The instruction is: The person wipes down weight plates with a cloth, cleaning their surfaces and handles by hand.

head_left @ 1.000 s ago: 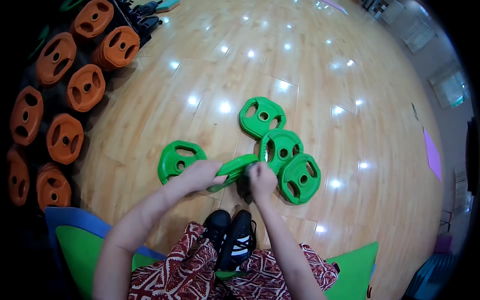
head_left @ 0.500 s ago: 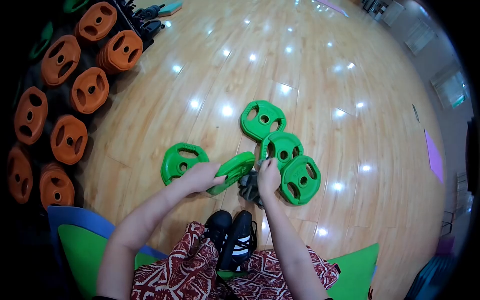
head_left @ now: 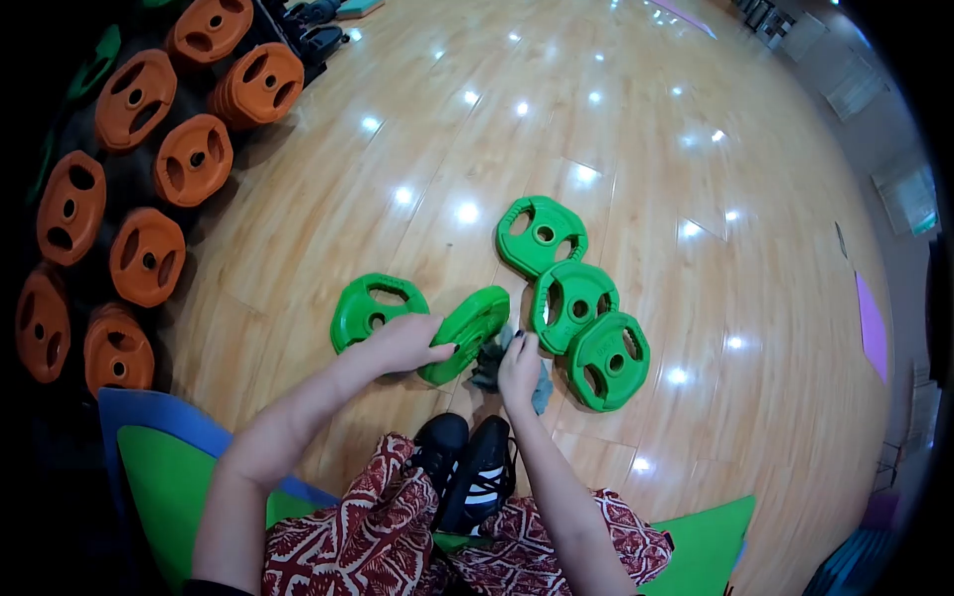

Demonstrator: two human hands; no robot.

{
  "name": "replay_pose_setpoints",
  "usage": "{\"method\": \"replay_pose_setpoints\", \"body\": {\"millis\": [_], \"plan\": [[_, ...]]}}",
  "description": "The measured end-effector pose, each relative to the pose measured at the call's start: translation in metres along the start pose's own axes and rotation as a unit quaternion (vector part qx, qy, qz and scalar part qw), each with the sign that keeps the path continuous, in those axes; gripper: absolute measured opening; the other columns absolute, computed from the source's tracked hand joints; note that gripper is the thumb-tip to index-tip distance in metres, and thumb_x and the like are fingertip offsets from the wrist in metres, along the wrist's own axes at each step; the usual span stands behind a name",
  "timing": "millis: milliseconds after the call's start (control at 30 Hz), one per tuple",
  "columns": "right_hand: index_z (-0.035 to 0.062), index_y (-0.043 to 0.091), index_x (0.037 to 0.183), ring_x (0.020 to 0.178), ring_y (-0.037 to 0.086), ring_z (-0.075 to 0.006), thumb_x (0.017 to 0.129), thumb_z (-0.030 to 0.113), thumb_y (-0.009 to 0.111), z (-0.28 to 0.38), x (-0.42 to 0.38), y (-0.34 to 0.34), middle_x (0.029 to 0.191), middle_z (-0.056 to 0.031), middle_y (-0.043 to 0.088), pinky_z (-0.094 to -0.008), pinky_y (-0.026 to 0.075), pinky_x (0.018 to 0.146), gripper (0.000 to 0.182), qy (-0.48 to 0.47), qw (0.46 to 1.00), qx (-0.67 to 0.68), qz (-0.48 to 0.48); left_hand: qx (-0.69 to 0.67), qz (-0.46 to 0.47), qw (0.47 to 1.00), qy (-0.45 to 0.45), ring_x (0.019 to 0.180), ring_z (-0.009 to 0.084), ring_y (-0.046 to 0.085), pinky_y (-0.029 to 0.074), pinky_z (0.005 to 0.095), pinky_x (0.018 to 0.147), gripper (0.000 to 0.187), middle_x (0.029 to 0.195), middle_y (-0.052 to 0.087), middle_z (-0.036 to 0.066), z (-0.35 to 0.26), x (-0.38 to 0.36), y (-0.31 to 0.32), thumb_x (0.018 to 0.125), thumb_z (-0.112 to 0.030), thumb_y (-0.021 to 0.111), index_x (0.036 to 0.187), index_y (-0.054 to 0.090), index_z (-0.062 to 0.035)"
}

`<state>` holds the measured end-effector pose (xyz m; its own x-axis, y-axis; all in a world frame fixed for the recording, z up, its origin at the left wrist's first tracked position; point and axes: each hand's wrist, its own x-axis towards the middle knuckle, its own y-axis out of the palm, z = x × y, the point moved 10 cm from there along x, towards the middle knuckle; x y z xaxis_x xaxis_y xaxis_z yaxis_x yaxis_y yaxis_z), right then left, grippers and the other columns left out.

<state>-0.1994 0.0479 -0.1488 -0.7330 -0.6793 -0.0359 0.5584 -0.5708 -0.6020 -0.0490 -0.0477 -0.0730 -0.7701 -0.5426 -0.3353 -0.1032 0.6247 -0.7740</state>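
My left hand (head_left: 409,343) grips a green weight plate (head_left: 467,336) by its near left side and holds it tilted up on edge. My right hand (head_left: 519,370) is closed around a dark grey cloth (head_left: 542,389), which bunches out on both sides of the fingers, close to the plate's right face. Behind my left hand, another green weight plate (head_left: 363,310) lies flat on the floor. To the right, three more overlap in a row: a far plate (head_left: 527,248), a middle plate (head_left: 562,316) and a near plate (head_left: 628,382).
Orange weight plates (head_left: 192,159) hang on a dark rack along the left. My black shoes (head_left: 479,487) are on the wooden floor (head_left: 696,447) just below the hands. Green mats (head_left: 164,487) lie at both sides of my legs, and a purple mat (head_left: 872,328) is far right.
The held plate has turned so more of its right face shows. My right hand has shifted left and down relative to the floor plates, with the cloth. The view has shifted slightly.
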Motion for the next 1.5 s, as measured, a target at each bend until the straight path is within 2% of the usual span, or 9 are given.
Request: {"method": "replay_pose_setpoints", "body": {"millis": [200,333,467,800,900,967,1067,1333,1500], "plan": [[0.002,0.048,0.084,0.061,0.05,-0.0327,0.085,0.016,0.048,0.094,0.008,-0.036,0.069,-0.0174,0.051,-0.04,0.04,0.057,0.014,-0.102,0.972,0.207,-0.054,0.003,0.003,1.0,0.024,0.075,0.0369,0.058,0.046,0.0435,0.069,0.042,0.079,0.059,0.022,-0.015,-0.002,-0.003,0.074,-0.037,0.06,0.086,0.052,0.0025],[0.0053,0.052,0.081,0.061,0.054,-0.0345,0.079,0.014,0.05,0.121,-0.013,-0.021,0.066,-0.0158,0.054,-0.0432,0.042,0.055,0.009,-0.311,0.95,0.021,-0.032,0.047,0.051,0.998,0.006,0.075,0.0369,0.058,0.047,0.0436,0.069,0.042,0.079,0.059,0.022,-0.02,-0.001,0.01,0.073,-0.037,0.061,0.087,0.053,0.0018],[0.0052,0.05,0.081,0.063,0.055,-0.0379,0.084,0.024,0.047,0.029,0.016,-0.015,0.07,-0.0188,0.057,-0.0469,0.042,0.055,0.019,-0.062,0.997,-0.046,-0.012,0.009,-0.004,1.0,-0.009,0.075,0.0367,0.058,0.047,0.0436,0.068,0.042,0.079,0.059,0.022,-0.006,-0.004,0.005,0.073,-0.036,0.059,0.091,0.054,0.0015],[0.0029,0.05,0.077,0.062,0.055,-0.0333,0.083,0.018,0.049,0.004,-0.005,-0.03,0.066,-0.0178,0.055,-0.0397,0.041,0.056,0.016,-0.037,0.998,0.044,0.032,-0.073,-0.012,0.99,-0.118,0.074,0.0355,0.059,0.047,0.0414,0.069,0.041,0.08,0.061,0.022,0.091,-0.033,0.0,0.076,-0.038,0.057,0.087,0.058,0.0017],[0.0013,0.05,0.077,0.058,0.052,-0.0273,0.082,0.016,0.05,0.011,-0.01,-0.031,0.063,-0.0162,0.052,-0.0354,0.04,0.054,0.015,-0.041,0.995,0.078,0.038,0.036,0.071,0.983,-0.163,0.064,0.0214,0.061,0.047,0.0341,0.059,0.029,0.07,0.063,0.015,0.136,-0.052,0.022,0.08,-0.026,0.056,0.081,0.058,0.0022],[0.0007,0.05,0.077,0.055,0.05,-0.0236,0.081,0.015,0.051,0.017,-0.013,-0.03,0.061,-0.015,0.051,-0.0331,0.04,0.054,0.015,-0.034,0.995,0.084,0.051,-0.215,-0.095,0.948,-0.215,0.061,0.0207,0.058,0.046,0.0324,0.058,0.026,0.067,0.06,0.015,0.164,-0.06,0.0,0.078,-0.024,0.055,0.076,0.058,0.0017],[0.0007,0.05,0.078,0.055,0.047,-0.0181,0.082,0.014,0.05,0.023,-0.015,-0.029,0.059,-0.0126,0.047,-0.0303,0.039,0.054,0.014,-0.036,0.992,0.107,0.055,-0.13,-0.166,0.956,-0.202,0.06,0.0188,0.055,0.044,0.0315,0.057,0.023,0.064,0.058,0.014,0.155,-0.053,-0.039,0.077,-0.022,0.053,0.074,0.057,0.0007],[0.0003,0.048,0.069,0.056,0.037,-0.0054,0.082,0.007,0.05,-0.011,0.013,-0.102,0.057,0.0012,0.04,-0.0222,0.032,0.049,0.015,-0.038,0.981,0.192,0.008,-0.026,0.005,0.99,-0.137,0.063,0.0286,0.058,0.046,0.0376,0.059,0.019,0.068,0.059,0.016,0.116,-0.035,0.012,0.074,-0.021,0.055,0.074,0.058,-0.0018],[0.0019,0.049,0.09,0.061,0.055,-0.0195,0.075,0.016,0.059,-0.066,0.014,-0.138,0.064,-0.0098,0.054,-0.0316,0.042,0.056,0.024,0.1,0.988,-0.063,0.097,0.012,0.021,0.992,-0.123,0.062,0.0289,0.058,0.046,0.0377,0.059,0.02,0.068,0.06,0.016,0.122,-0.037,0.011,0.074,-0.022,0.055,0.073,0.059,-0.002]]}}
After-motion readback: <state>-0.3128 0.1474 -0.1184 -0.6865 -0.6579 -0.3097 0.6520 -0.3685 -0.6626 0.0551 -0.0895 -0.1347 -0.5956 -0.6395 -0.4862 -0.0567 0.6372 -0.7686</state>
